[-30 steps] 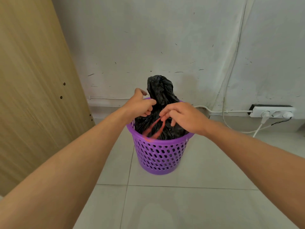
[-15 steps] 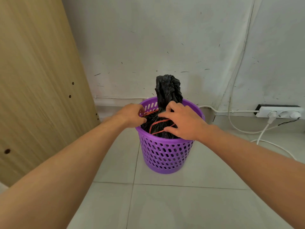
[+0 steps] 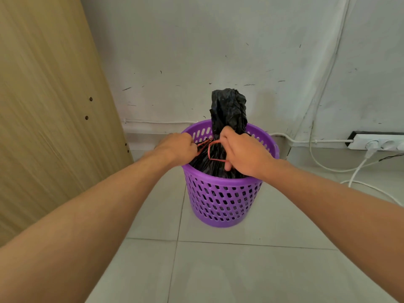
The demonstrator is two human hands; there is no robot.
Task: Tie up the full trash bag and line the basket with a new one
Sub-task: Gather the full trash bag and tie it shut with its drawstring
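Note:
A purple perforated basket (image 3: pixel 220 200) stands on the tiled floor near the wall. A full black trash bag (image 3: pixel 228 108) sits inside it, its gathered top sticking upright above the rim. Red drawstrings (image 3: pixel 211 149) run around the bag's neck. My left hand (image 3: pixel 177 149) is closed on the drawstring at the basket's left rim. My right hand (image 3: pixel 244 152) grips the bag's neck and a red drawstring loop over the basket's middle.
A tall wooden panel (image 3: pixel 50 101) stands on the left. A white power strip (image 3: pixel 376 144) lies at the wall on the right, with white cables (image 3: pixel 358 171) trailing over the floor. The scuffed white wall (image 3: pixel 196 51) is just behind the basket.
My right hand has closed around the bag's neck and the string loop. My left hand has drawn the drawstring to the left, tightening it. The view has shifted slightly left.

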